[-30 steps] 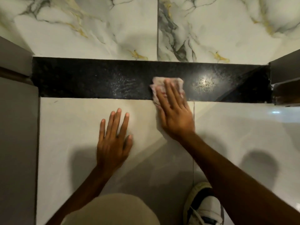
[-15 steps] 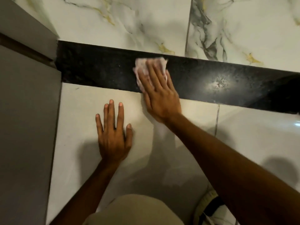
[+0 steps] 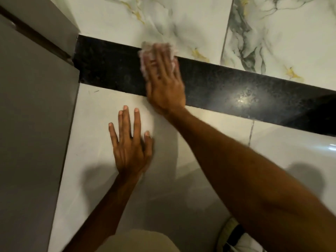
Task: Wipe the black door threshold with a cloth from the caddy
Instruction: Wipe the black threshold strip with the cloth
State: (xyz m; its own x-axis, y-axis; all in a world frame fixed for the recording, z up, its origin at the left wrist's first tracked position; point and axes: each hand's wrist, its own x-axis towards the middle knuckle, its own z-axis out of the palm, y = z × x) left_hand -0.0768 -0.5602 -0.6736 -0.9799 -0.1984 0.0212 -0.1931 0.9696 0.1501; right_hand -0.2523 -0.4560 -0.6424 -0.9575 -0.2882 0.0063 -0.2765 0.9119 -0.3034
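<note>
The black door threshold [image 3: 218, 84] runs as a speckled dark strip across the floor from the left door frame toward the right edge. A pale pinkish cloth [image 3: 145, 51] lies on its left-middle part, reaching its far edge. My right hand [image 3: 163, 79] presses flat on the cloth with fingers stretched out, covering most of it. My left hand [image 3: 130, 142] rests palm down with fingers spread on the white floor tile just in front of the threshold, holding nothing. The caddy is not in view.
A grey door frame and panel [image 3: 32, 124] stand along the left side. Marbled white tiles [image 3: 272, 33] lie beyond the threshold, plain white tiles [image 3: 281, 160] in front. My knee [image 3: 138, 240] and a shoe [image 3: 234, 235] show at the bottom edge.
My right hand has slid the cloth to the left along the threshold, toward the door frame. The view has swung left. My left hand stays planted on the tile.
</note>
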